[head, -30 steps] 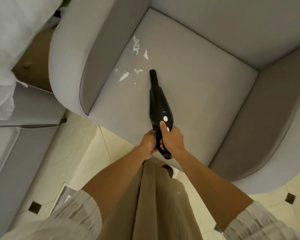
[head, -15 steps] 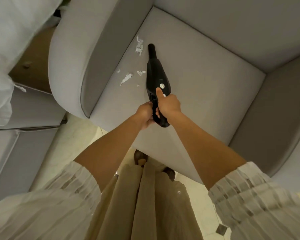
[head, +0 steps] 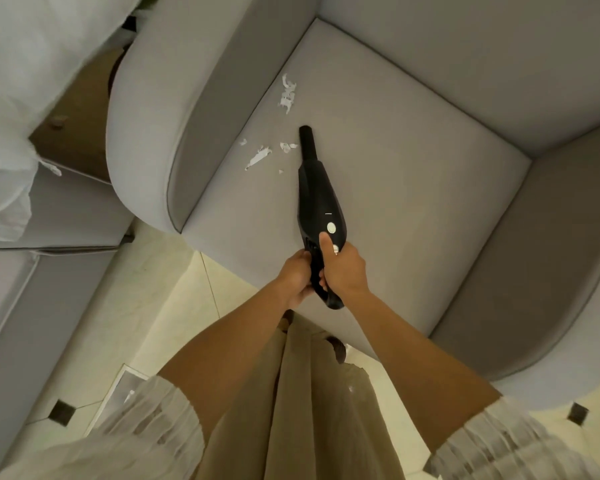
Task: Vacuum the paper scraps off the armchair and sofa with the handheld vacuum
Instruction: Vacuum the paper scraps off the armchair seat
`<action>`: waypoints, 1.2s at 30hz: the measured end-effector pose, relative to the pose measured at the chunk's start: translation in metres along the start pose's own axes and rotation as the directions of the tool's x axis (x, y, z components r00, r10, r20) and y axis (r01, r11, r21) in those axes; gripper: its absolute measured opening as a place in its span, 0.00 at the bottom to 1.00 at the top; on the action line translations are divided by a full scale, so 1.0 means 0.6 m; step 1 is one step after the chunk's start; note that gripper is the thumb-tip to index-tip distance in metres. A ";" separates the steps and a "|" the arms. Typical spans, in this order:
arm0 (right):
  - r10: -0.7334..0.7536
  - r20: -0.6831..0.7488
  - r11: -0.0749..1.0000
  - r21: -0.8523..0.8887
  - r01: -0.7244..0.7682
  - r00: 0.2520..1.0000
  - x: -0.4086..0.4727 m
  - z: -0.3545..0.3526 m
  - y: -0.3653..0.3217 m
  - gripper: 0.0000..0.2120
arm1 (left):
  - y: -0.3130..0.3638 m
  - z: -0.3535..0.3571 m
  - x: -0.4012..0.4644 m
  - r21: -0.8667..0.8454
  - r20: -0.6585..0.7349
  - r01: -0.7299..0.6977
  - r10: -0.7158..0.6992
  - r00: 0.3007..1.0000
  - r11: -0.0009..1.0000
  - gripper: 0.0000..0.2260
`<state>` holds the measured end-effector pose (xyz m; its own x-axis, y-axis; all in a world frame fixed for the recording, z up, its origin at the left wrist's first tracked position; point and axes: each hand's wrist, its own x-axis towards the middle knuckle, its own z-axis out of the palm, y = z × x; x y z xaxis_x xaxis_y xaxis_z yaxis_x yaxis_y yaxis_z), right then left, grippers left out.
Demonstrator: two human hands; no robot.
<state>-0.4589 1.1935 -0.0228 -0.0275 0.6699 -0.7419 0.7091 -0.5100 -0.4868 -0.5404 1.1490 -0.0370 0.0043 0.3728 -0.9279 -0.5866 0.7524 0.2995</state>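
Several paper scraps (head: 261, 154) lie on armchair (head: 413, 174) seat, left-rear part, just left of and beyond the nozzle of black handheld vacuum (head: 317, 202). Vac handle gripped by right hand (head: 343, 271), thumb on top nr white button; left hand (head: 297, 277) wrapped on handle's left side. Sofa (head: 32, 289) at left.

Cream tile floor (head: 174, 299) with small dark inset squares (head: 62, 411), a wooden cabinet (head: 80, 123) at upper left, white fabric (head: 21, 81) draped beside it, warm dim light.
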 end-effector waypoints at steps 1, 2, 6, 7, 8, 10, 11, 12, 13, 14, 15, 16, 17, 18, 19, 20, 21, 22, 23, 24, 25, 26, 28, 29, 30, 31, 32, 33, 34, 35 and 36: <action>-0.003 -0.001 1.000 0.003 0.003 1.000 0.003 -0.001 -0.005 0.24 | 0.006 0.000 0.000 0.003 0.002 -0.001 0.001 1.000 1.000 0.13; -0.009 -0.001 1.000 0.008 0.009 1.000 0.008 -0.002 -0.012 0.24 | 0.015 -0.001 0.002 0.005 0.004 -0.005 0.005 1.000 1.000 0.13; -0.022 -0.008 0.999 0.033 0.023 1.000 0.043 -0.001 -0.059 0.26 | 0.065 -0.001 0.014 0.015 0.003 -0.043 0.043 0.999 0.999 0.13; -0.029 -0.009 0.999 0.030 0.030 1.000 0.054 -0.001 -0.074 0.27 | 0.080 0.000 0.017 0.010 -0.002 -0.053 0.053 0.999 0.999 0.13; -0.037 -0.008 0.999 0.025 0.037 0.999 0.066 -0.001 -0.089 0.27 | 0.095 0.001 0.022 0.004 -0.009 -0.062 0.062 0.998 0.998 0.13; -0.042 -0.002 0.999 0.015 0.042 0.999 0.085 -0.004 -0.119 0.28 | 0.123 0.003 0.028 -0.001 -0.028 -0.079 0.079 0.997 0.997 0.14; -0.039 0.003 0.999 0.010 0.039 0.999 0.092 -0.006 -0.132 0.27 | 0.134 0.004 0.030 0.000 -0.036 -0.085 0.085 0.996 0.996 0.15; -0.036 0.005 0.999 0.006 0.036 0.999 0.098 -0.009 -0.143 0.27 | 0.143 0.005 0.032 0.003 -0.039 -0.091 0.091 0.995 0.996 0.15; -0.035 0.008 0.999 0.006 0.035 0.999 0.100 -0.012 -0.152 0.27 | 0.148 0.006 0.031 0.006 -0.040 -0.097 0.097 0.994 0.995 0.16; -0.034 0.010 0.999 0.009 0.034 0.999 0.100 -0.015 -0.156 0.27 | 0.151 0.007 0.030 0.005 -0.041 -0.102 0.102 0.994 0.995 0.16; -0.031 0.011 1.000 0.005 0.031 0.999 0.097 -0.017 -0.157 0.26 | 0.150 0.008 0.029 0.001 -0.042 -0.102 0.102 0.994 0.995 0.16; -0.030 0.013 1.000 -0.004 0.030 0.999 0.092 -0.019 -0.153 0.26 | 0.145 0.009 0.026 -0.002 -0.044 -0.101 0.100 0.994 0.995 0.16; -0.031 0.015 0.999 -0.013 0.031 0.999 0.087 -0.018 -0.145 0.26 | 0.136 0.010 0.024 -0.005 -0.045 -0.096 0.095 0.994 0.995 0.16; -0.033 0.016 0.999 -0.019 0.033 0.999 0.080 -0.017 -0.133 0.26 | 0.124 0.010 0.021 -0.010 -0.048 -0.088 0.088 0.995 0.996 0.15; -0.032 0.019 0.999 -0.021 0.032 0.999 0.072 -0.014 -0.118 0.27 | 0.110 0.011 0.018 -0.023 -0.051 -0.077 0.076 0.996 0.997 0.15; -0.032 0.022 0.999 -0.016 0.032 0.999 0.061 -0.012 -0.102 0.26 | 0.093 0.010 0.014 -0.040 -0.056 -0.064 0.062 0.997 0.997 0.14; -0.030 0.024 0.999 -0.009 0.030 0.999 0.049 -0.010 -0.085 0.26 | 0.074 0.010 0.010 -0.057 -0.061 -0.049 0.045 0.997 0.997 0.13; -0.027 0.029 1.000 -0.002 0.027 0.999 0.036 -0.009 -0.066 0.25 | 0.053 0.010 0.006 -0.069 -0.066 -0.035 0.031 0.997 0.997 0.13; -0.024 0.036 1.000 -0.001 0.024 0.999 0.020 -0.010 -0.046 0.25 | 0.029 0.012 0.001 -0.072 -0.070 -0.026 0.021 0.997 0.997 0.13; -0.017 0.043 1.000 0.000 0.017 0.999 0.009 -0.010 -0.026 0.25 | 0.008 0.012 -0.003 -0.074 -0.071 -0.017 0.012 0.997 0.997 0.13; -0.010 0.047 1.000 -0.001 0.010 0.999 -0.004 -0.011 -0.006 0.25 | -0.013 0.015 -0.009 -0.075 -0.072 -0.013 0.008 0.997 0.997 0.14; -0.003 0.051 1.000 0.003 0.003 0.999 -0.014 -0.012 0.009 0.25 | -0.030 0.017 -0.013 -0.075 -0.075 -0.007 0.001 0.997 0.997 0.14; 0.000 0.061 1.000 0.009 0.000 0.998 -0.037 -0.017 0.043 0.25 | -0.069 0.027 -0.029 -0.074 -0.092 -0.004 -0.003 0.996 0.997 0.14; -0.001 0.065 1.000 0.003 0.001 0.998 -0.048 -0.020 0.058 0.25 | -0.086 0.032 -0.037 -0.073 -0.100 -0.003 -0.004 0.995 0.997 0.14; -0.004 0.066 1.000 -0.011 0.005 0.998 -0.059 -0.025 0.073 0.25 | -0.103 0.037 -0.044 -0.077 -0.107 0.000 -0.008 0.994 0.997 0.15; -0.006 0.068 1.000 -0.026 0.008 0.998 -0.068 -0.027 0.084 0.25 | -0.118 0.041 -0.049 -0.084 -0.108 0.005 -0.015 0.994 0.996 0.15; -0.011 0.071 0.999 -0.044 0.014 0.997 -0.075 -0.030 0.096 0.24 | -0.132 0.045 -0.055 -0.095 -0.105 0.008 -0.018 0.994 0.995 0.15; -0.015 0.079 0.998 -0.059 0.020 0.997 -0.084 -0.034 0.106 0.24 | -0.145 0.049 -0.061 -0.110 -0.102 0.008 -0.020 0.995 0.994 0.16; -0.016 0.087 0.998 -0.065 0.022 0.996 -0.088 -0.036 0.111 0.24 | -0.152 0.052 -0.065 -0.117 -0.106 0.004 -0.016 0.994 0.993 0.16; -0.014 0.094 0.998 -0.067 0.020 0.995 -0.088 -0.038 0.112 0.25 | -0.154 0.053 -0.067 -0.118 -0.110 -0.003 -0.010 0.994 0.993 0.16; -0.015 0.099 0.997 -0.073 0.022 0.995 -0.087 -0.038 0.110 0.25 | -0.153 0.052 -0.068 -0.116 -0.110 -0.011 -0.002 0.994 0.993 0.16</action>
<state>-0.3943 1.1372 -0.0057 -0.1077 0.6207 -0.7766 0.7576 -0.4546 -0.4684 -0.4614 1.0818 -0.0196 -0.0834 0.3091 -0.9474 -0.6763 0.6807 0.2816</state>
